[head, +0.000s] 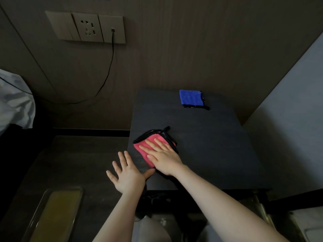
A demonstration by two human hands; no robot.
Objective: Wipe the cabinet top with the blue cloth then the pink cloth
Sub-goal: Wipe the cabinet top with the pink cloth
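The right hand point(164, 158) lies flat, palm down with the fingers stretched out, on the folded pink cloth with black edging point(146, 147). It presses the cloth and does not close around it. This cloth is on the dark wooden cabinet top point(209, 145), near its left edge at about 8 o'clock. The left hand point(126, 175) is open with spread fingers and holds nothing; it is at the left front edge, and its thumb is just beside the pink cloth. The folded blue cloth with black edging point(191, 98) lies alone at about 12 o'clock, near the brown wall panel point(174, 49).
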